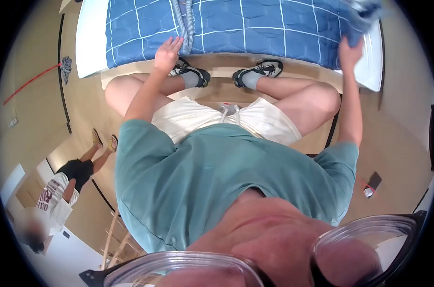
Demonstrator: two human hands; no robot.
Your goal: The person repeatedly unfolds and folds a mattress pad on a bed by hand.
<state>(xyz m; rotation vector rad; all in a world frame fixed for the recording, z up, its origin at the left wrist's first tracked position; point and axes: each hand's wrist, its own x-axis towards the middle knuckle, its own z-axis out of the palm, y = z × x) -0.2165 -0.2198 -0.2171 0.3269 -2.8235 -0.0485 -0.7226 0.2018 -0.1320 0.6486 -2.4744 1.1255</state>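
A blue quilt (267,28) with a white grid pattern lies across a white surface (90,43) at the top. My left hand (168,53) rests at the quilt's near edge, its fingers stretched out beside a grey-blue strip of fabric (187,28). Over the quilt's right end, my right hand (350,53) is closed on a blue cloth (362,18). The upper part of that cloth is smeared by motion.
My shoes (267,68) and bent legs (305,98) are just below the quilt. At lower left, another person (59,186) stands near a wooden rack (115,239). A mop (65,69) with a red handle lies left. A dustpan-like object (374,180) is at right.
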